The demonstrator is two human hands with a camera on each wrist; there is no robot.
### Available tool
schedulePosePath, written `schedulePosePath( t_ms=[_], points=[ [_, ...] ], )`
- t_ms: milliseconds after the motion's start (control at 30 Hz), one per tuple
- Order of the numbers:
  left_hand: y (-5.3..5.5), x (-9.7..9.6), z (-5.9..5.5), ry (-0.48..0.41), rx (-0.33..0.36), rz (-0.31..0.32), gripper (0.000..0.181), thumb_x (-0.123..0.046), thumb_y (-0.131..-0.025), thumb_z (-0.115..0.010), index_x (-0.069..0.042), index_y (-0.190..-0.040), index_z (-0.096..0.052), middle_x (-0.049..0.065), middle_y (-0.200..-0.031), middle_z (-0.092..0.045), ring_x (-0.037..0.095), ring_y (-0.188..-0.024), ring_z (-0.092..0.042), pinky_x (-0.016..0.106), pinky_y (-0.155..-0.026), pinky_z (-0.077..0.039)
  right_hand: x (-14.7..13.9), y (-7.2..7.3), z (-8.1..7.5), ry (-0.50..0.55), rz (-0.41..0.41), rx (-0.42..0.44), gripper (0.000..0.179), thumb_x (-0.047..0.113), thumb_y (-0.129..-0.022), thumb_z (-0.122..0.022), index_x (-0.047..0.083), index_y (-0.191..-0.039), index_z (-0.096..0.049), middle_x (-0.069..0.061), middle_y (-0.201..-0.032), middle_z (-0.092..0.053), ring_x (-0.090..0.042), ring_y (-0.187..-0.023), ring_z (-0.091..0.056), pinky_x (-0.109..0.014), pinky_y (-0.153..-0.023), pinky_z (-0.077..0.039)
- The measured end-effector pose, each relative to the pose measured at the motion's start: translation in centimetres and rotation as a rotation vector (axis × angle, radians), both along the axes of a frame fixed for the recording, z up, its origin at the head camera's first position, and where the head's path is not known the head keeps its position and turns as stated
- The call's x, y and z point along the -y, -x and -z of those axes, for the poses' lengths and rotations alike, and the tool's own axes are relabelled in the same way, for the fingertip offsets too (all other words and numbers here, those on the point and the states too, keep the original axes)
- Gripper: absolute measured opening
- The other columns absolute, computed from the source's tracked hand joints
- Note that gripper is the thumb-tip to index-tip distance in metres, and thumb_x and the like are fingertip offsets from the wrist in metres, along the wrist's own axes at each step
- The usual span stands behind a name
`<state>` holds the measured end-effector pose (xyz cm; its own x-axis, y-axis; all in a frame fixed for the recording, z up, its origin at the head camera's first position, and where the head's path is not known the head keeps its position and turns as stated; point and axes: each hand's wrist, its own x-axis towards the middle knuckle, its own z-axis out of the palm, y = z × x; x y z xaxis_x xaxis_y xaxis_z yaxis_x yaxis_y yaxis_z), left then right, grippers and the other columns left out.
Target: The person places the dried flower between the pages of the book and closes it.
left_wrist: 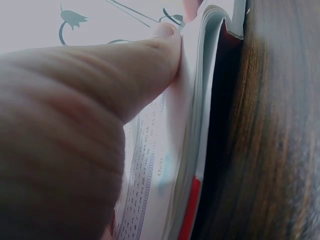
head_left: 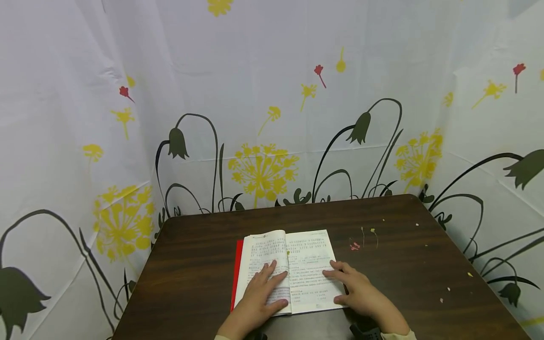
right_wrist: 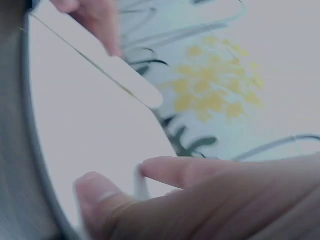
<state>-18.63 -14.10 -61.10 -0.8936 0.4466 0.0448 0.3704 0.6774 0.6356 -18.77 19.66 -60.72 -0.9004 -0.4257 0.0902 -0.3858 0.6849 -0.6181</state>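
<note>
An open book [head_left: 312,288] with printed text lies on the dark wooden table, a strip of red cover [head_left: 236,271] showing at its left side. My left hand [head_left: 255,297] rests on the lower left page, fingers spread, its thumb [left_wrist: 155,55] by the spine at the bottom edge. At the right page's outer edge is my right hand [head_left: 361,290], with extended fingers touching the paper and the thumb [right_wrist: 97,192] near the lower corner. In the gutter between the pages shows a small yellow bit [head_left: 288,252].
Right of the book lie a small pink flower [head_left: 354,246] and a thin-stemmed yellow flower [head_left: 373,231]. Several pale petals or scraps [head_left: 448,289] are scattered on the table's right part. Behind the table [head_left: 191,264] hangs a white curtain [head_left: 263,94] with flower prints.
</note>
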Motion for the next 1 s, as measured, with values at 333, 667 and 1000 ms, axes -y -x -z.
schedulePosePath(
  t_ms=[333,667,1000],
  points=[
    [0.0,0.1,-0.1,0.012,-0.016,0.003,0.071,-0.047,-0.095,-0.081,-0.03,-0.159,-0.057,0.011,-0.18,-0.032,0.046,-0.167,-0.024,0.076,-0.129,-0.022,-0.8,0.6,0.2,0.028,0.031,0.043,0.062,0.015,-0.084,-0.092,0.024,-0.142,-0.072,-0.008,-0.161,-0.056,-0.044,-0.148,-0.052,-0.074,-0.109,-0.043],
    [0.0,0.1,0.5,0.005,-0.051,0.005,0.07,-0.045,-0.095,-0.082,-0.029,-0.159,-0.057,0.013,-0.179,-0.033,0.047,-0.166,-0.027,0.076,-0.128,-0.025,0.7,0.8,1.0,0.048,0.196,-0.075,0.054,0.033,-0.084,-0.095,0.031,-0.132,-0.071,-0.01,-0.142,-0.058,-0.036,-0.131,-0.057,-0.06,-0.101,-0.044],
    [0.2,0.1,0.5,0.008,-0.038,0.004,0.069,-0.048,-0.096,-0.08,-0.031,-0.159,-0.056,0.011,-0.18,-0.032,0.046,-0.167,-0.025,0.076,-0.129,-0.023,1.9,0.9,-0.3,0.597,0.376,0.157,0.032,0.008,-0.101,-0.075,0.013,-0.133,-0.07,-0.003,-0.085,-0.062,-0.008,-0.069,-0.054,-0.022,-0.06,-0.045]
  ],
)
